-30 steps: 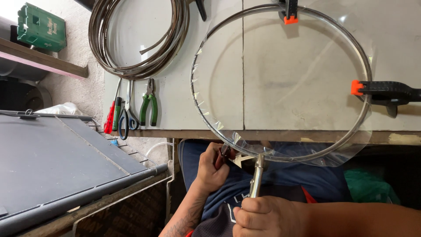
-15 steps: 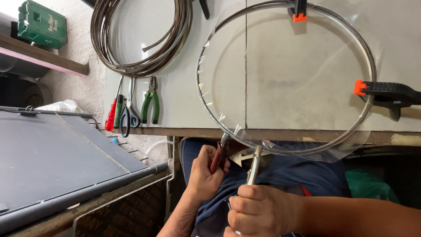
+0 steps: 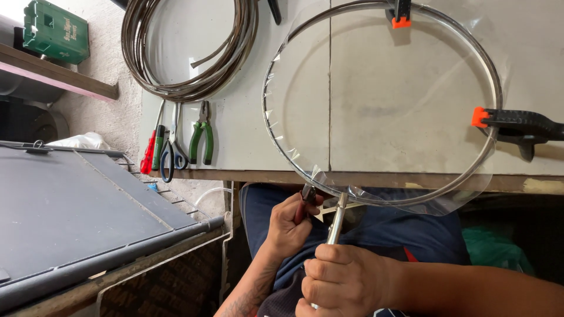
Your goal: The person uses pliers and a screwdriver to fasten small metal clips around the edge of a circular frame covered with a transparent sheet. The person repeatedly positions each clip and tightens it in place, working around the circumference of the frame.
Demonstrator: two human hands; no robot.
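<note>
R hand (image 3: 346,279), nearest the camera, fist closed round a metal handle (image 3: 336,220) running up to the hoop (image 3: 382,105). L hand (image 3: 291,220) just beyond, fingers clenched on a small red-handled tool (image 3: 306,199) at hoop's near rim. Hoop w/ clear film lies on the counter (image 3: 235,135), near edge overhanging. Orange-tipped clamps (image 3: 517,126) pin it. Further left: pliers (image 3: 201,138), scissors (image 3: 171,147); coiled strip (image 3: 188,53) at back.

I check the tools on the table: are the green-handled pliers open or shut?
Open. The green-handled pliers lie flat on the table with their two handles spread apart, beside the scissors.
</note>
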